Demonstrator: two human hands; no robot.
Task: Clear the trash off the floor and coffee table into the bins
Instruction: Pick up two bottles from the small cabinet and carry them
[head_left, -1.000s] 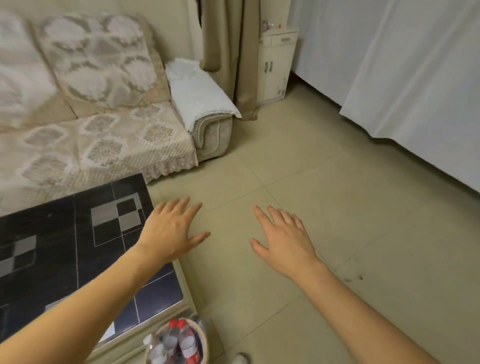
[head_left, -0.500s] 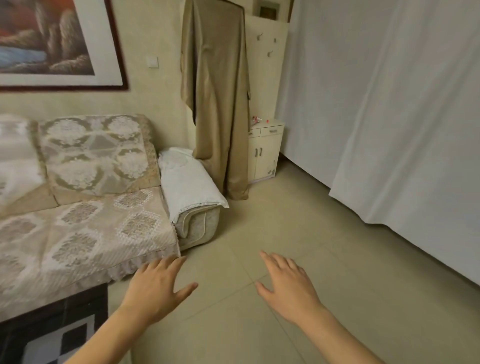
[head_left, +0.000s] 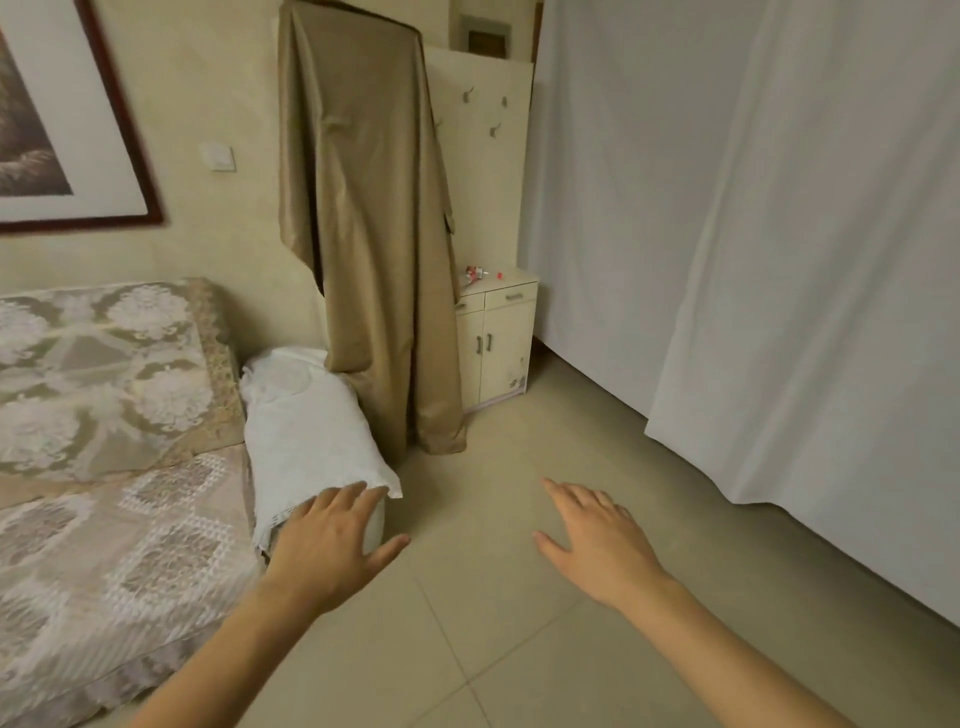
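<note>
My left hand (head_left: 327, 545) hovers palm down with fingers spread, in front of the sofa's white-covered armrest (head_left: 306, 441), and holds nothing. Over the bare tiled floor (head_left: 493, 623), my right hand (head_left: 597, 540) is stretched out flat and empty too. A small clear bottle with a red label (head_left: 475, 274) lies on top of a cream cabinet (head_left: 498, 343) at the back, beside a tiny red piece (head_left: 500, 274). No bin and no coffee table are in view.
A patterned sofa (head_left: 104, 467) fills the left side. A brown cloth (head_left: 363, 234) hangs down to the floor between sofa and cabinet. White curtains (head_left: 779, 260) run along the right. A framed picture (head_left: 62, 130) hangs on the wall.
The view has swung up and away from the black coffee table and the basket of bottles, which have left the frame. Both hands stay flat and empty, now nearer the sofa armrest.
</note>
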